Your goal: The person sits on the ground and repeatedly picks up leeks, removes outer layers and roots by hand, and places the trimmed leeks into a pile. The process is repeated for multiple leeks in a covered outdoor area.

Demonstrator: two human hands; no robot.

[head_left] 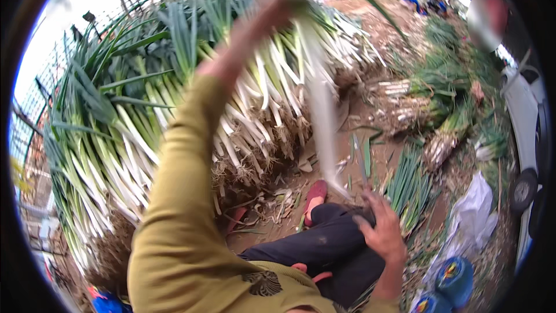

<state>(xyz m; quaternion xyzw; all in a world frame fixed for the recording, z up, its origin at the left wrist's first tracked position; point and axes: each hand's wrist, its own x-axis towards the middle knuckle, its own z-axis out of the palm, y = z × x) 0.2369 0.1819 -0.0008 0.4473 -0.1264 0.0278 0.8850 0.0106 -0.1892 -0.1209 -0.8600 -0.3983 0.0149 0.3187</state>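
Fingers of the left hand (278, 6) are closed around the green top of a long leek (321, 110), lifted high and held out ahead of the person; the arm in its mustard sleeve (174, 197) runs up to it from the lower edge. The leek hangs down from that grip, its white shaft blurred with motion, and its lower end comes close to the right hand (382, 232). The right hand's fingers are curled near the root end, just above the dark trousers (324, 249), but whether they pinch the shaft, a peel or a small tool cannot be told, since the tips are turned away and smeared.

As far as can be judged, the work of cleaning leeks is only partly through. This one shaft looks pale and bare, as if already stripped. Behind the raised fingers a big heap of leeks (174, 122) lies stacked with earthy roots toward the person, and these appear untouched. Beyond the right fingers, smaller bundles (440, 133) lie on the dirt ground (370, 23), and loose green trimmings (405, 185) are scattered just beside the knee. A red shoe (315, 194) shows below the hanging shaft. Further right lie a white plastic bag (472, 203) and part of a white vehicle (527, 139).
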